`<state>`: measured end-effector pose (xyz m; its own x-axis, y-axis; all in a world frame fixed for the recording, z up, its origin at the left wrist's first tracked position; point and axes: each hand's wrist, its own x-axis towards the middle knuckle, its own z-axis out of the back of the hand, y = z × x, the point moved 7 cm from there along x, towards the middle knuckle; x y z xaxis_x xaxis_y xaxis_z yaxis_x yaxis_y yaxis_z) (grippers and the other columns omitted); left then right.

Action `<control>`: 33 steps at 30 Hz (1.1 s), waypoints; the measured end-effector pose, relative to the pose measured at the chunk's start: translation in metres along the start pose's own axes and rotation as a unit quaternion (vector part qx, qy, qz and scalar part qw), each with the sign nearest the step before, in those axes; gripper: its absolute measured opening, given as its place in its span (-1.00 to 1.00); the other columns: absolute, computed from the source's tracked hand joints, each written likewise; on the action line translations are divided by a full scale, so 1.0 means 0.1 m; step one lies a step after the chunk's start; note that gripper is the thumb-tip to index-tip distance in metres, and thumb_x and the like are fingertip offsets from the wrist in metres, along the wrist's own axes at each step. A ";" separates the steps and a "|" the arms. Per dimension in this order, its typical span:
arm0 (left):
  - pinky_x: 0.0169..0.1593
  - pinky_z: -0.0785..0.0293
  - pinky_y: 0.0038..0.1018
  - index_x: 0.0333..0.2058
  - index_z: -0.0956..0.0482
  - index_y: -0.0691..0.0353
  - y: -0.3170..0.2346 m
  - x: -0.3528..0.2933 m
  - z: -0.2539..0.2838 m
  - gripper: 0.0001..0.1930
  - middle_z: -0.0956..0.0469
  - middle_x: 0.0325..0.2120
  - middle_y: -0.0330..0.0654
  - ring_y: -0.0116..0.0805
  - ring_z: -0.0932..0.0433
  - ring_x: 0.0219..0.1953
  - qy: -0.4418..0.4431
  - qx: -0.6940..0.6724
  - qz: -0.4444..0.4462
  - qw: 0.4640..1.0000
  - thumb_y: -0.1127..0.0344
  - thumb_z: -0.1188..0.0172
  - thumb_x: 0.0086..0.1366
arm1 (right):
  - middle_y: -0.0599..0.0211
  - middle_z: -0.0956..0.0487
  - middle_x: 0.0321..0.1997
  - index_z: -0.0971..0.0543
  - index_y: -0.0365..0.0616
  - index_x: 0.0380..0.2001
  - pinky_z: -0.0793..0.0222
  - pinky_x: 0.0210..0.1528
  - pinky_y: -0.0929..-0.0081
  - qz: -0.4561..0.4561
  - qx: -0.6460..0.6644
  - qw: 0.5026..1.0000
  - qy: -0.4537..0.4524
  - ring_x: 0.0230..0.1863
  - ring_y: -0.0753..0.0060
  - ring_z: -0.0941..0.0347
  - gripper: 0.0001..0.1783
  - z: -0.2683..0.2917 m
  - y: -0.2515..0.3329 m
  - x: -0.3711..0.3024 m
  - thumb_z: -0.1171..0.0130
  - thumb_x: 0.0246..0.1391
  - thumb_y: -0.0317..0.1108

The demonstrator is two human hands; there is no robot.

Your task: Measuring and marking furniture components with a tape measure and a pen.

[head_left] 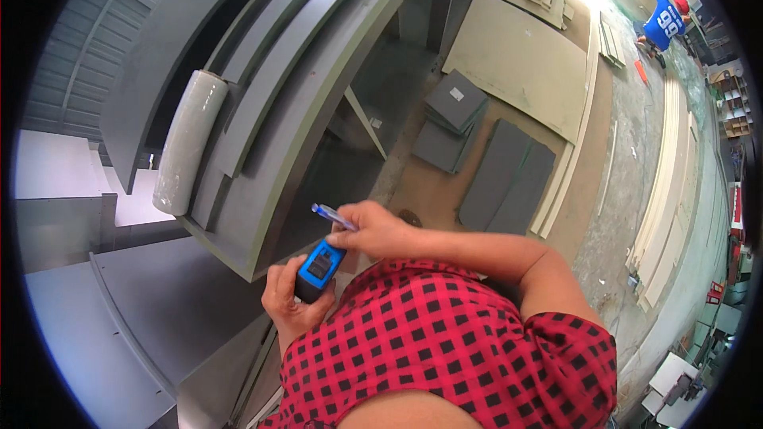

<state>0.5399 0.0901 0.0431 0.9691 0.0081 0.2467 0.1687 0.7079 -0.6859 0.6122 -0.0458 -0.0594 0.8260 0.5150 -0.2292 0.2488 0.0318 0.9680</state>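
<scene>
My left hand [286,295] is wrapped round a blue and black tape measure [320,264], held in front of my body. Between the fingers of my right hand [375,230] is a pen [335,218] with a clear barrel and a blue end, pointing up and left. The right fingertips meet the upper end of the tape measure. Just beyond both hands stands a large grey cabinet [310,103]. A roll of clear plastic wrap [189,143] lies on it, beside long grey strips [274,83].
Grey panels [509,175] and a smaller stack of grey boards [451,119] lie to the right, near a large beige sheet [520,63]. Long pale strips [664,191] run along the floor. At the far right, a person in a blue shirt [664,22] bends over.
</scene>
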 end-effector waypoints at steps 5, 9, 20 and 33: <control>-0.36 -0.40 -0.43 -0.19 -0.52 0.22 -0.02 0.13 0.09 -0.48 -0.45 -0.48 -0.13 -0.24 -0.46 -0.48 -0.015 -0.017 -0.035 0.999 0.49 -0.36 -0.28 | 0.29 -0.50 -0.60 -0.51 -0.30 -0.50 -0.37 -0.45 0.51 -0.006 -0.009 0.999 0.044 -0.52 0.53 -0.45 -0.71 0.07 0.42 0.11 -0.28 -0.06 -0.25; -0.35 -0.41 -0.43 -0.17 -0.50 0.24 0.04 0.15 0.27 -0.46 -0.46 -0.46 -0.13 -0.25 -0.47 -0.47 -0.008 -0.021 -0.070 0.997 0.50 -0.36 -0.27 | 0.36 -0.47 -0.62 -0.51 -0.28 -0.50 -0.30 -0.52 0.56 -0.011 -0.027 0.999 0.046 -0.57 0.59 -0.40 -0.71 -0.04 0.61 0.11 -0.27 -0.05 -0.24; -0.44 -0.39 -0.39 -0.17 -0.47 0.22 -0.12 0.27 0.49 -0.46 -0.41 -0.50 -0.14 -0.22 -0.45 -0.52 0.014 -0.008 -0.129 0.992 0.47 -0.37 -0.26 | 0.51 -0.43 -0.57 -0.47 -0.20 -0.54 -0.24 -0.44 0.64 0.010 -0.140 0.990 -0.034 -0.49 0.71 -0.30 -0.75 -0.09 1.11 -0.04 -0.30 -0.04 -0.29; -0.44 -0.37 -0.29 -0.27 -0.46 0.20 -0.36 1.05 0.14 -0.57 -0.37 -0.53 -0.10 -0.07 -0.42 -0.52 0.052 0.091 -0.060 0.993 0.38 -0.34 -0.22 | 0.49 -0.40 -0.63 -0.51 -0.17 -0.57 -0.08 -0.67 0.66 0.033 -0.016 0.998 -0.047 -0.69 0.74 -0.20 -0.80 1.43 1.79 0.60 -0.34 -0.15 -0.34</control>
<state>0.6327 0.0751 0.1027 0.9589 -0.1495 0.2411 0.2574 0.8157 -0.5180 0.7790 -0.1314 0.0855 0.8844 0.4341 -0.1715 0.1769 0.0283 0.9838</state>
